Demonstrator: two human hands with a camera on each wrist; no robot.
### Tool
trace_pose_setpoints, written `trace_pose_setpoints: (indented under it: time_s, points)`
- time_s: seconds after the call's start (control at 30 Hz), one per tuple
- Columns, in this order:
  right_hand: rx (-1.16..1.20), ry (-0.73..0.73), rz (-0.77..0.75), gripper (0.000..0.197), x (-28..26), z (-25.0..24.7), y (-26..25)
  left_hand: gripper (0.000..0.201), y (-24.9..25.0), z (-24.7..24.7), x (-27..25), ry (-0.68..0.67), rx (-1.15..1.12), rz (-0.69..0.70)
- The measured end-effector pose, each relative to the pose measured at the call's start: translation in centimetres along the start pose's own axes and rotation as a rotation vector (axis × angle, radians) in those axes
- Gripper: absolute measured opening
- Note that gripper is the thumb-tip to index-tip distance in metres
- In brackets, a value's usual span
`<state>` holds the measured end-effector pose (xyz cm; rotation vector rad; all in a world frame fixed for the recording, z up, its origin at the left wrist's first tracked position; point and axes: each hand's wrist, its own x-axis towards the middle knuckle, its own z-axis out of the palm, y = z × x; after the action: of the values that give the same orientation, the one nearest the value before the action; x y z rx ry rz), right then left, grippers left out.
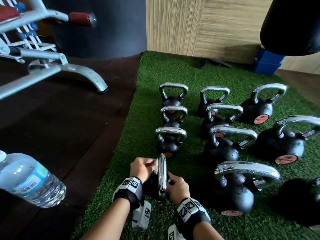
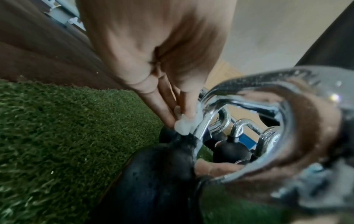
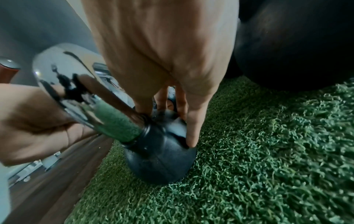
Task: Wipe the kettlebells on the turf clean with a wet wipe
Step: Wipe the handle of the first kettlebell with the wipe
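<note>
My left hand and right hand sit on either side of the near kettlebell, its chrome handle filling the gap between them. Straight ahead of my hands, the next kettlebell stands just beyond, so I see little room forward. To the right of my right hand a big kettlebell blocks the way, with more kettlebells behind it. Left of my left hand I have open turf, then dark floor. Further left, a water bottle lies near the camera.
</note>
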<state>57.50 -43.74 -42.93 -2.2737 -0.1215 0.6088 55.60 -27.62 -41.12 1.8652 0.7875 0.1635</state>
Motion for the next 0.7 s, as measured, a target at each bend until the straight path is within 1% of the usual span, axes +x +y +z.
trace_pose_setpoints:
  time_s: [0.07, 0.1, 0.17, 0.2, 0.33, 0.4, 0.57, 0.7]
  points:
    - [0.030, 0.000, -0.004, 0.049, 0.3, 0.2, 0.2, 0.017, 0.0, -0.3, 0.2, -0.006, -0.050, 0.068]
    - [0.040, -0.008, -0.007, 0.048, 0.4, 0.1, 0.2, 0.020, -0.1, -0.4, 0.2, -0.029, -0.126, 0.083]
    - [0.056, -0.005, -0.011, 0.045, 0.5, 0.1, 0.2, 0.029, 0.1, -0.5, 0.0, -0.090, -0.346, 0.028]
    - [0.067, 0.002, -0.008, 0.045, 0.5, 0.2, 0.2, 0.029, 0.2, -0.5, 0.1, -0.115, -0.430, -0.009]
    - [0.104, 0.012, 0.009, 0.050, 0.3, 0.3, 0.2, 0.013, 1.7, -0.5, 0.3, -0.162, -0.610, -0.082]
    - [0.104, 0.011, 0.006, 0.050, 0.2, 0.2, 0.2, 0.014, 2.0, -0.9, 0.0, -0.166, -0.599, -0.094]
    - [0.117, 0.014, 0.007, 0.047, 0.2, 0.1, 0.1, 0.015, 2.0, -2.2, -0.2, -0.283, -0.458, -0.082]
    - [0.149, 0.014, 0.025, 0.050, 0.3, 0.3, 0.1, 0.016, 2.0, -2.4, -0.4, -0.263, -0.409, -0.095]
